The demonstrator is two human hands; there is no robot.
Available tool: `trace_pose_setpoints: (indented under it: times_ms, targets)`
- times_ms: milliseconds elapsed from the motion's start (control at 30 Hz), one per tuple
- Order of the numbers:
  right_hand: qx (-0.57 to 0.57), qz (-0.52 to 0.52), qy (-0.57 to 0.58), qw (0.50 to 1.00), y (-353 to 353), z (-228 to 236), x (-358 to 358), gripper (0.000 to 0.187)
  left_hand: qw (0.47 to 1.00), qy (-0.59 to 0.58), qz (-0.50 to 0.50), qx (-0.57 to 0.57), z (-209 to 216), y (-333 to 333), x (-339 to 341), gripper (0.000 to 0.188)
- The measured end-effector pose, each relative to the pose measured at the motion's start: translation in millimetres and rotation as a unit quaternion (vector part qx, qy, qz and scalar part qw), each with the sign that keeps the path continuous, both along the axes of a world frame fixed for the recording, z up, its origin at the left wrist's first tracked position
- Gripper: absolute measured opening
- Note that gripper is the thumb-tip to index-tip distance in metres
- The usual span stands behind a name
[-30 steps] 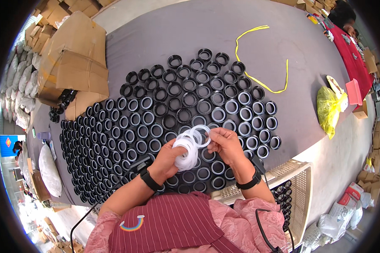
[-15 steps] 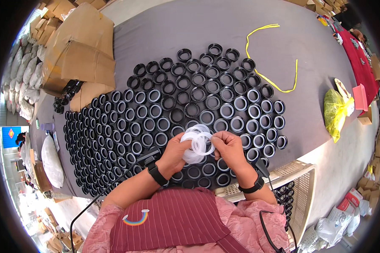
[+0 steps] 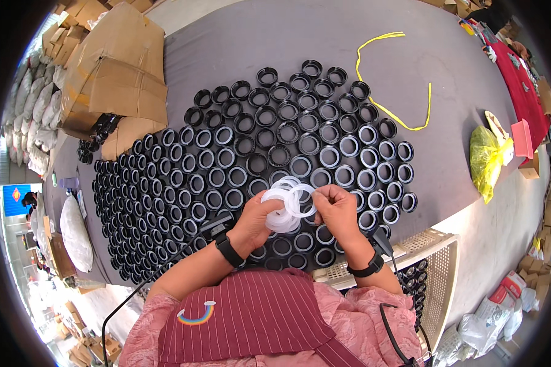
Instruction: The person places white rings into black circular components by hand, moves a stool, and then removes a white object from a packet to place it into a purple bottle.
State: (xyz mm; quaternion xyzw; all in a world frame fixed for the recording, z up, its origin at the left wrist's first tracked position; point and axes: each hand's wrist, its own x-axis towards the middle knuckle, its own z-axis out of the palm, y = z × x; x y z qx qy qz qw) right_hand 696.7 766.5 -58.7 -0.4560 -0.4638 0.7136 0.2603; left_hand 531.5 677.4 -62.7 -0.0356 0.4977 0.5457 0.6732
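Observation:
A loose bunch of translucent white rings (image 3: 281,219) is gripped in my left hand (image 3: 257,217), its thumb pressed over them. My right hand (image 3: 338,211) pinches the edge of one white ring (image 3: 301,199) on the right side of the bunch. Both hands are held above the table, over many black rings (image 3: 288,133) standing in close rows. Those at the left and right carry a pale inner rim, while several in the upper middle look all black. The bunch and my hands hide some of the black rings beneath.
A large cardboard box (image 3: 119,73) stands on the grey-covered table (image 3: 245,37) at the left. A yellow strap (image 3: 430,104) lies at the far right. Near the right edge are a yellow bag (image 3: 485,162) and a pink tray (image 3: 521,139). A cream crate (image 3: 444,269) holds black rings beside me.
The bunch has shifted slightly in my left hand. My right hand has moved a little to the right, and the ring in its pinch stands out more from the bunch.

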Motion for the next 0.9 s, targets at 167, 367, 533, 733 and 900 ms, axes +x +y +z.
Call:
trace_pose_setpoints:
  times_ms: [167,367,533,733,900]
  targets:
    - [-0.002,-0.010,-0.016,1.000,0,-2,2,0.012,0.999,-0.050,-0.021,0.008,4,1,-1,0.037]
    - [-0.017,-0.017,0.004,1.000,-1,-2,5,0.011,0.995,-0.089,-0.035,0.030,2,1,-2,0.043]
    - [-0.094,-0.020,0.065,0.993,-4,4,5,0.011,0.992,-0.107,-0.043,0.050,-2,-1,-4,0.046]
    - [-0.030,-0.005,0.016,0.999,-8,-1,4,0.012,0.990,-0.108,-0.040,0.080,-1,1,2,0.042]
    - [-0.044,-0.019,0.035,0.998,-3,-5,7,0.012,0.997,-0.055,-0.019,0.057,-3,4,6,0.038]
